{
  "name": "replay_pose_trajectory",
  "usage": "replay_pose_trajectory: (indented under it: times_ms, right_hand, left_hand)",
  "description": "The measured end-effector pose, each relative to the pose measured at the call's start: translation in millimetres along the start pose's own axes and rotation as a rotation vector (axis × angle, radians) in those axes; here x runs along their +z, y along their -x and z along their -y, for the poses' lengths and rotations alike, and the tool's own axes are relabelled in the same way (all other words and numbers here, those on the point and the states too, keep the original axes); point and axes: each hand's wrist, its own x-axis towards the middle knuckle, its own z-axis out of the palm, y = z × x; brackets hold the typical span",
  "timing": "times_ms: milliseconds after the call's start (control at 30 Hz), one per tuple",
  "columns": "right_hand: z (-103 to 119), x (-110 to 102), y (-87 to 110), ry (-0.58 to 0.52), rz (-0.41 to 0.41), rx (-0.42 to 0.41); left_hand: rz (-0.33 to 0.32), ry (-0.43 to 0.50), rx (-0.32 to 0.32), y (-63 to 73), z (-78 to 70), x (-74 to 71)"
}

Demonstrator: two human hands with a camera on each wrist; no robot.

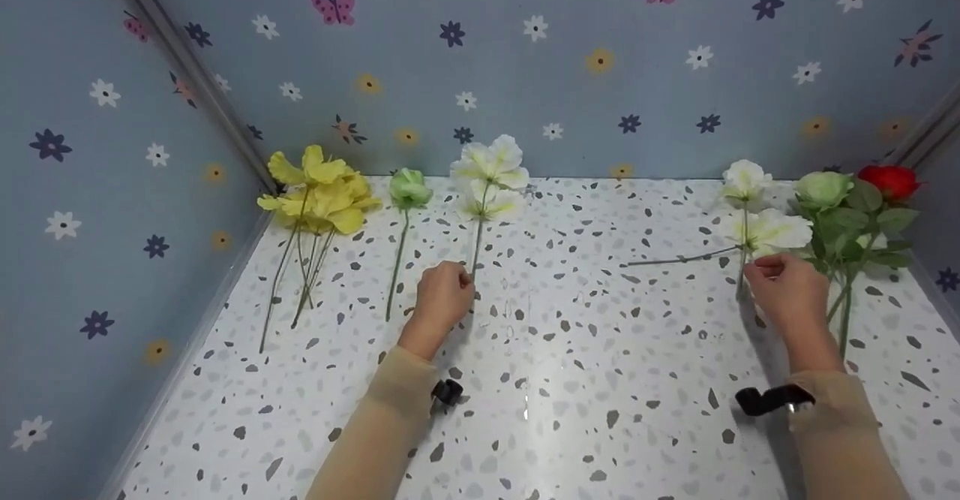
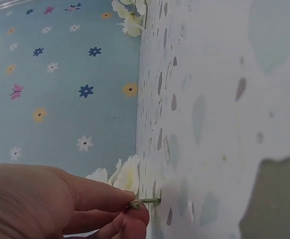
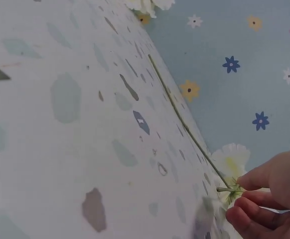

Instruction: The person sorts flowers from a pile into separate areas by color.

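Left hand (image 1: 442, 301) fingers pinch a white flower (image 1: 491, 164) by its stem, left of desk (image 1: 592, 312) centre. Right hand (image 1: 791, 290) fingers pinching at white pair (image 1: 772, 230); one stem or both, can't tell. Probably midway: yellow flowers (image 1: 326, 200) bunched, whites not yet released.

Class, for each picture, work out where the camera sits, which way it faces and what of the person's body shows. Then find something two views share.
Head: worn on the head, facing forward and down over the speckled table; both sleeved forearms, left hand and right hand show.
Left wrist: faces the left hand pinching a green stem, patterned wall beyond; only that hand shows.
Right wrist: faces the right hand at a white flower; only that hand shows.
Shared: both wrist views include the patterned wall.
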Motion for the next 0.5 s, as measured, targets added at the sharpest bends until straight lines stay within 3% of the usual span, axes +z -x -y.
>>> replay_pose_trajectory:
  times_ms: [500]
  right_hand:
    - [3,5,-23.4,0.024,0.06,0.1]
  left_hand:
    - [0.027,0.038,-0.042,0.4,1.4,-0.7]
